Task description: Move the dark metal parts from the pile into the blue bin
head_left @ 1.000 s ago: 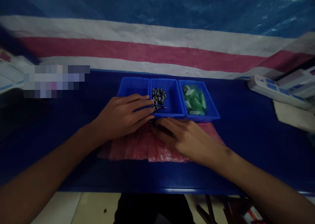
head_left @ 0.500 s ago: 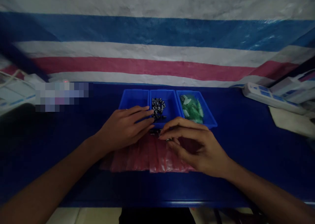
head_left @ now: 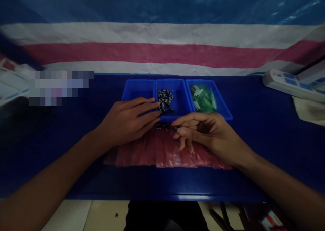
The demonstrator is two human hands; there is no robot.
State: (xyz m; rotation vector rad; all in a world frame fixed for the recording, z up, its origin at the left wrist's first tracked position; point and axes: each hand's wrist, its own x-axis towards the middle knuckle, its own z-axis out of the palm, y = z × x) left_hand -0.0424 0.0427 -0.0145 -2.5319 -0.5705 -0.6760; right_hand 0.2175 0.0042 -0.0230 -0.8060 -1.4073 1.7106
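Note:
My left hand (head_left: 133, 121) lies palm down with its fingers stretched out, over the left blue bin and the front left corner of the middle one. Its fingertips reach a heap of small black screws (head_left: 165, 99) in the middle bin (head_left: 179, 95). Thumb and forefinger of my right hand (head_left: 203, 131) are pinched together on a small dark piece, apparently a black screw (head_left: 175, 127), mostly hidden by the fingers. Several more black screws (head_left: 162, 126) lie just in front of the middle bin, at the top edge of red plastic bags (head_left: 165, 155) spread in a row.
The right blue bin (head_left: 223, 111) holds green plastic bags (head_left: 205, 97) with pale pieces. A power strip (head_left: 291, 84) lies at the back right of the blue table (head_left: 88, 180). A striped sheet (head_left: 152, 55) hangs behind. A blurred-out patch covers something at left.
My right thumb and forefinger have closed into a pinch and drawn slightly away from the loose screws. My left hand keeps its place by the bins. The camera view has tilted down.

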